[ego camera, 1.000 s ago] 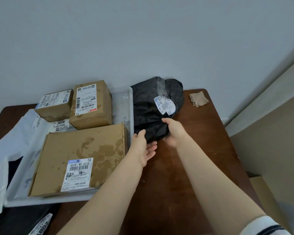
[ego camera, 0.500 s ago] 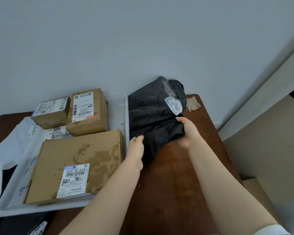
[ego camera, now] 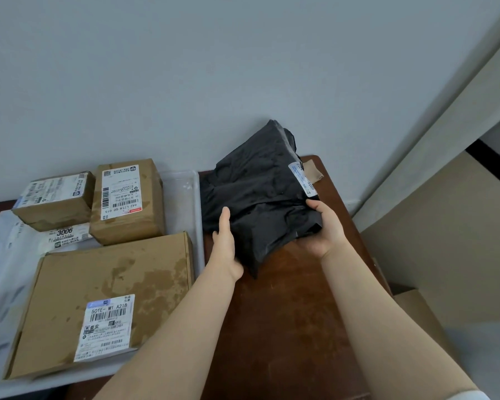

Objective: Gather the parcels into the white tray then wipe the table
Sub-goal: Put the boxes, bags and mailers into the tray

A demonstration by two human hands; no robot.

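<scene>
Gripping the black parcel [ego camera: 257, 197], the left hand [ego camera: 225, 243] clasps its side and the right hand [ego camera: 326, 229] cups its corner.

Large flat carton [ego camera: 104, 301] in the white tray [ego camera: 195, 226] is showing a label reading "501E- M1 A21B". White mailer [ego camera: 65, 236] beside it is displaying "3006". Upright brown box [ego camera: 127, 202] is carrying an upside-down label, "642 L714-00 015". Label on the black parcel [ego camera: 257, 194] is turning away, unreadable.
</scene>
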